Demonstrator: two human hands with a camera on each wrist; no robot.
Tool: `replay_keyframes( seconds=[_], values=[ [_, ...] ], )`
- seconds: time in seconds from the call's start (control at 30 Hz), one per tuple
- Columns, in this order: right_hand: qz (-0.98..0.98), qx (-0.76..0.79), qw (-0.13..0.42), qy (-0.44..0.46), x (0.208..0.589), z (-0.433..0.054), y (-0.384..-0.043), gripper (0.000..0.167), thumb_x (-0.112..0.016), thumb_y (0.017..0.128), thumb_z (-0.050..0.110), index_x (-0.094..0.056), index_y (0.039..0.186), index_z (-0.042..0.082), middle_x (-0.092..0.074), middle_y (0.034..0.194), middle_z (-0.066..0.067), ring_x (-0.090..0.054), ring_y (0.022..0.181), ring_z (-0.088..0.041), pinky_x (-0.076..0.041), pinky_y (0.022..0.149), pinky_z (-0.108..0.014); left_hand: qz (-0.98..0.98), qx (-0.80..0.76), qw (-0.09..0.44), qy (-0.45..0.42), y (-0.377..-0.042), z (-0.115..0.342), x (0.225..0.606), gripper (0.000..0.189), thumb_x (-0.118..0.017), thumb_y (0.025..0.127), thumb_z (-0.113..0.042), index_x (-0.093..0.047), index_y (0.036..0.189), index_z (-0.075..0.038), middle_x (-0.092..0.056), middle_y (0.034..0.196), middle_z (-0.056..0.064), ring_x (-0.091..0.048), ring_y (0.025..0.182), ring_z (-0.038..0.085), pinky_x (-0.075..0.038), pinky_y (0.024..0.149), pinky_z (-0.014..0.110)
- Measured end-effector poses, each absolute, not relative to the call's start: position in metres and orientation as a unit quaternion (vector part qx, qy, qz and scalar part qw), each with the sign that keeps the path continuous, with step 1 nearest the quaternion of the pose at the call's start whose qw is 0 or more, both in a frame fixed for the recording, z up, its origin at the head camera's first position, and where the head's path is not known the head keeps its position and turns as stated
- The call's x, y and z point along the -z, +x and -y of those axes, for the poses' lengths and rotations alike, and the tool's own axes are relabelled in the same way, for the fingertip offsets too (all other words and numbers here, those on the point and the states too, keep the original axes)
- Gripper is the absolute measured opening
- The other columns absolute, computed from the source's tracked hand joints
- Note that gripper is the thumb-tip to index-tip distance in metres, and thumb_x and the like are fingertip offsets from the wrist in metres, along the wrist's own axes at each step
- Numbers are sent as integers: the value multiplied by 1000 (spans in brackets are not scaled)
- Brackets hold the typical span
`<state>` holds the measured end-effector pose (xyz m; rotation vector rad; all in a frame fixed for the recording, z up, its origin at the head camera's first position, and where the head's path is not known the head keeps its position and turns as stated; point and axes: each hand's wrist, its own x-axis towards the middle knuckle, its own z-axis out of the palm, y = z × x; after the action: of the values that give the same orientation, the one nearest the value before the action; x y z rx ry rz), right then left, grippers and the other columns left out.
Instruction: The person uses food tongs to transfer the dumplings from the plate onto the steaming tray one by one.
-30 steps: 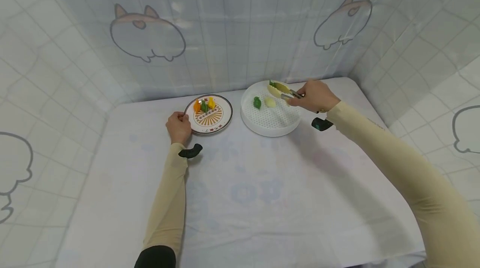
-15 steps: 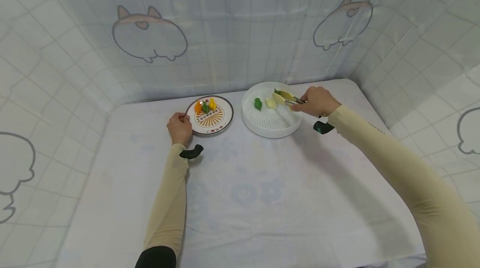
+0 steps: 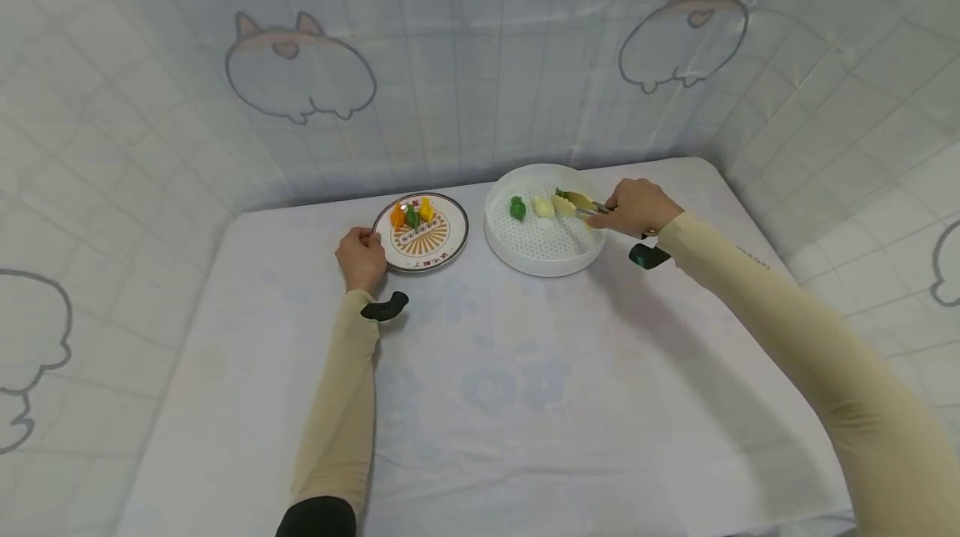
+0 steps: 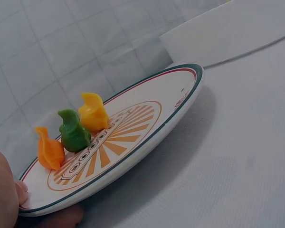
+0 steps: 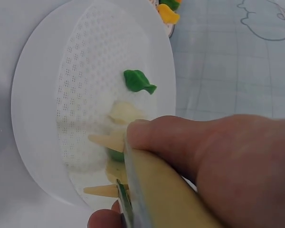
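My left hand (image 3: 362, 260) grips the left rim of a round plate (image 3: 453, 241), thumb over the edge and fingertips under it. Orange (image 4: 50, 151), green (image 4: 74, 132) and yellow (image 4: 93, 113) dumpling-shaped pieces sit on the plate. My right hand (image 3: 637, 208) holds tongs (image 5: 156, 190) with yellowish tips low inside a white round steamer basket (image 3: 543, 266). A green piece (image 5: 115, 154) shows between the tong tips, mostly hidden by them. Beside the tips in the basket lie a pale cream piece (image 5: 123, 112) and a green dumpling-shaped piece (image 5: 138, 80).
Plate and basket stand side by side near the back edge of a table with a white cloth (image 3: 480, 404). Curtains (image 3: 480, 62) with a grid print and animal drawings rise behind the table and along both sides.
My right hand has lowered the tongs, with the green piece at their tips, and shifted them slightly right in the basket. My left hand keeps its grip on the plate.
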<state>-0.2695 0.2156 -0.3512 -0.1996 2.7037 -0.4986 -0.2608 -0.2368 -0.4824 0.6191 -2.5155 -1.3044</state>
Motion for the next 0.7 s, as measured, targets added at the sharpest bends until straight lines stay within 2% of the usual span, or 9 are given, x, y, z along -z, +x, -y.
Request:
replay_keyframes(
  seconds=[0.27,0.5,0.7],
  values=[
    [-964,164,196,-77,351,-214,-271,48,-73,96,46,-79,105,-1,-58,66,1,-53,66,-19,-41,59,-30,856,454,124,213,-259,237,486,32,-51,112,-19,-64,133,3,-68,115,22,-61,99,29,-47,78,31],
    [-969,143,183,-85,350,-215,-268,53,-76,93,48,-78,108,-3,-68,82,-6,-58,75,-23,-44,63,-32,857,453,122,213,-259,238,485,32,-51,112,-18,-64,132,3,-67,113,21,-60,96,28,-47,75,30],
    [-971,124,183,-88,344,-220,-264,53,-77,91,53,-78,96,1,-52,67,3,-51,69,-19,-40,60,-31,858,450,124,215,-262,238,483,32,-51,112,-18,-64,132,4,-68,114,22,-61,98,29,-47,76,30]
  ],
)
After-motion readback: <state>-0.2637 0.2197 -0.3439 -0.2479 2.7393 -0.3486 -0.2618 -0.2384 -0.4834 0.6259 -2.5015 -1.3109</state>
